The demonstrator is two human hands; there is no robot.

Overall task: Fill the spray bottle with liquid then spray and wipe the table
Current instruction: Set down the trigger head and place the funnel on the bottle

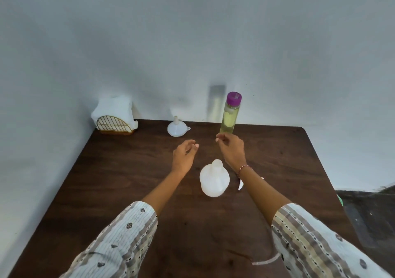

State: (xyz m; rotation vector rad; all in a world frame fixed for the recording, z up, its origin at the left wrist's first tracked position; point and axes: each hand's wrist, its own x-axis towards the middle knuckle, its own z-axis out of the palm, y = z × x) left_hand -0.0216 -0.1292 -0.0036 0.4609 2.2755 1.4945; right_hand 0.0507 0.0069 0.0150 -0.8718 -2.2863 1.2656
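We see one white translucent spray bottle (214, 179) standing uncapped, its bare neck up, on the dark wooden table (128, 171). Both hands hover beyond it, empty: our left hand (184, 154) just left of its neck with fingers loosely curled, our right hand (232, 147) just right with fingertips drawn near together. Behind the spray bottle stand one tall bottle (230, 114) of yellowish liquid with a purple cap, one white funnel (177, 128) and one napkin holder (115, 118).
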